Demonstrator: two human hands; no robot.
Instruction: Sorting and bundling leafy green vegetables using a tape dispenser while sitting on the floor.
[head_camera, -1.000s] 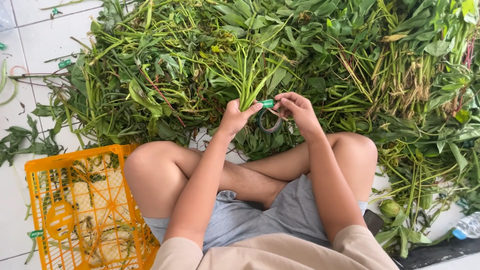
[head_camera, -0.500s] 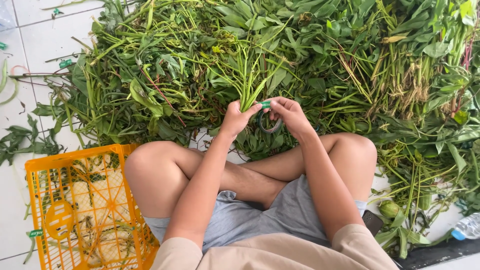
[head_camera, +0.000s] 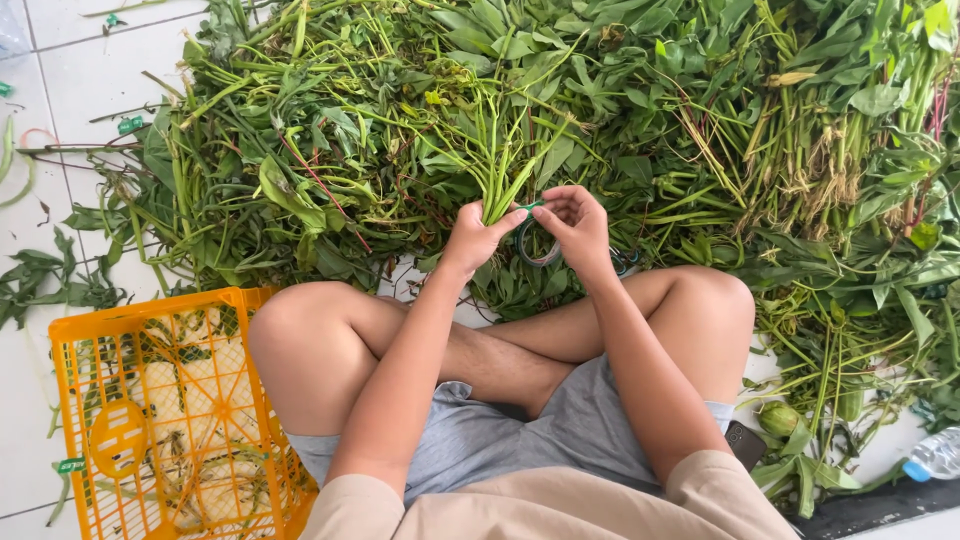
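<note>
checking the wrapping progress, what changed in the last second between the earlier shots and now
The right hand moved left with the green tape roll, closing on the bunch of stems; the stretch of tape showing is now shorter. The left hand kept its grip on the stems, and the orange crate stayed put.

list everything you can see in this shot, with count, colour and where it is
leafy greens pile: one big heap, green, across the top and right
stem bunch: one, green, gripped at its base
tape roll: one, green, between the hands
crate: one, orange, bottom left
bottle: one, clear with blue cap, bottom right
phone: one, dark, by the right thigh
floor tiles: white, left
left hand: holds the bunch
right hand: at the tape
</note>
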